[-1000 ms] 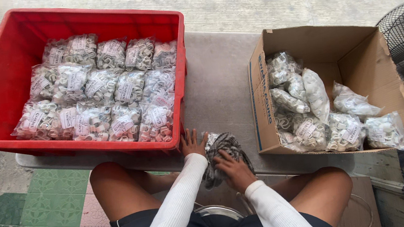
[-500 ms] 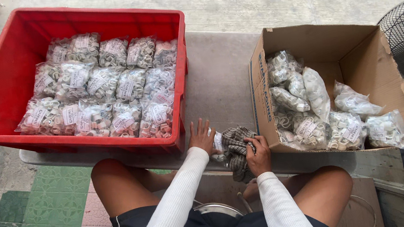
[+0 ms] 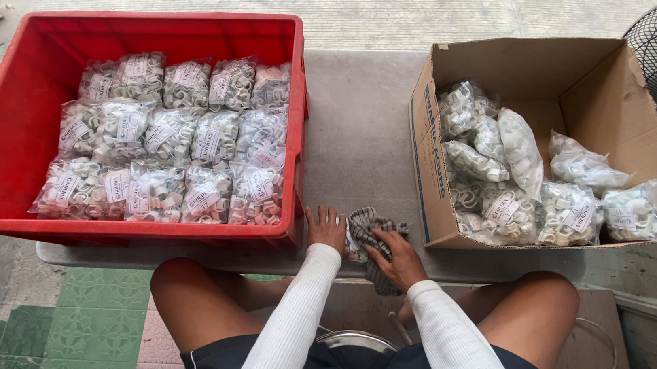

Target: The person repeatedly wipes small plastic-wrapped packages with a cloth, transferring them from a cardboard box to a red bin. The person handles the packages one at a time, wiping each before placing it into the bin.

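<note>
A grey table (image 3: 364,132) carries a red crate (image 3: 13,120) of bagged rings and a cardboard box (image 3: 577,77) of bags. At its near edge, the right hand (image 3: 396,260) clutches a checked rag (image 3: 370,229) — the left hand (image 3: 325,229) lies open, flat beside it.

Red crate (image 3: 4,121); grey checked cloth (image 3: 367,229); brown cardboard box (image 3: 602,82).

Person, seated: long white ribbed-knit sleeves reaching both wrists, dark shorts with a thin white side stripe, bare knees, bare hands.
</note>
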